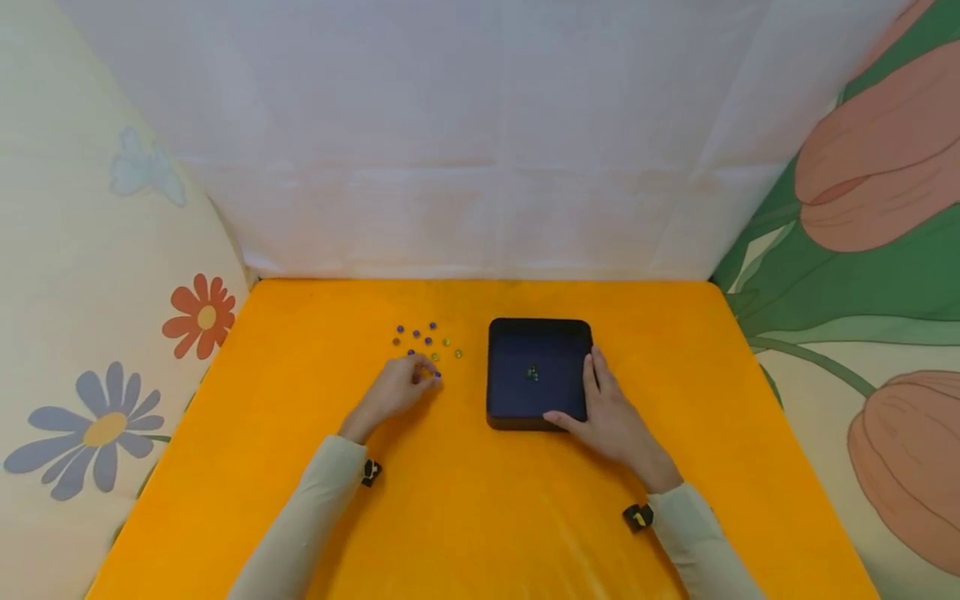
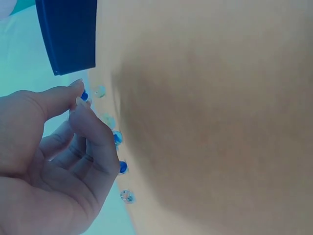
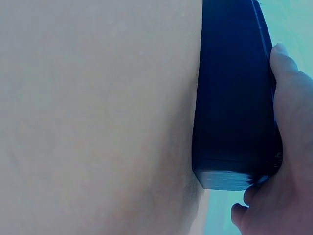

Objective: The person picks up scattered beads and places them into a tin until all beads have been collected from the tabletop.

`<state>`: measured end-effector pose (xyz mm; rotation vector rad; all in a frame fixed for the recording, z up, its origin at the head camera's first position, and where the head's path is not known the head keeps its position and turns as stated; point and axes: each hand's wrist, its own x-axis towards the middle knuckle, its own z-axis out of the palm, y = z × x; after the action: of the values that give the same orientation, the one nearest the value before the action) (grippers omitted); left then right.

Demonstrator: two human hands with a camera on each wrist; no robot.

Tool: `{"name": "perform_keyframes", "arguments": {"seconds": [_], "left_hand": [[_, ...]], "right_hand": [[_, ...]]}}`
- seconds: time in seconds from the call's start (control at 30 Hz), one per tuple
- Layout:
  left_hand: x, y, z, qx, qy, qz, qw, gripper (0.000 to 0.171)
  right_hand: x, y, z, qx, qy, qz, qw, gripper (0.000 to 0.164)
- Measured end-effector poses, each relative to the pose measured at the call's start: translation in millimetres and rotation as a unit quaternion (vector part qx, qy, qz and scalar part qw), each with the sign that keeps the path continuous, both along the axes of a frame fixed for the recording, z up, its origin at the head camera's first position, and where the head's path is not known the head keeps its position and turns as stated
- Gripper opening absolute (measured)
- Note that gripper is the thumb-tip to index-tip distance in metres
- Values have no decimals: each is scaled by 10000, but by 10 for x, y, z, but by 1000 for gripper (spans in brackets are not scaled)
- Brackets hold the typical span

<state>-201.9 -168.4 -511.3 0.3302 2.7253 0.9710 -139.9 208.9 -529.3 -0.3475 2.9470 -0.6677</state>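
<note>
Thumb and forefinger of my left hand (image 1: pixel 399 387) pinch a small blue glass marble (image 2: pixel 84 95), close over the yellow tabletop. Just beyond that hand several more marbles lie scattered, among them a blue one (image 1: pixel 416 333), a yellowish one (image 1: pixel 446 342) and a brownish one (image 1: pixel 396 342). My right hand (image 1: pixel 617 421) rests at the near right corner of a black square tray (image 1: pixel 489 375). Its straight fingers lie along the right side and its thumb reaches the front rim. Inside the tray sits a little cluster of greenish marbles (image 1: pixel 532 372).
A yellow cloth (image 1: pixel 480 517) covers the table. White sheeting (image 1: pixel 480 167) hangs behind it, and flower-printed cloths stand at the left (image 1: pixel 75 292) and right (image 1: pixel 862 292). Each wrist carries a small black camera.
</note>
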Motion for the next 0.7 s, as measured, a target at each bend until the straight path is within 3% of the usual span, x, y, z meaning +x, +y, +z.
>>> {"name": "perform_keyframes", "arguments": {"seconds": [0.37,0.7], "left_hand": [[29,128,85,343,28,-210,9992,17],[24,220,249,348,-21,-103,9993,17]], "right_hand": [[-2,60,48,72,0,33,10000,127],[-9,20,53,29,-41,73,10000,128]]}}
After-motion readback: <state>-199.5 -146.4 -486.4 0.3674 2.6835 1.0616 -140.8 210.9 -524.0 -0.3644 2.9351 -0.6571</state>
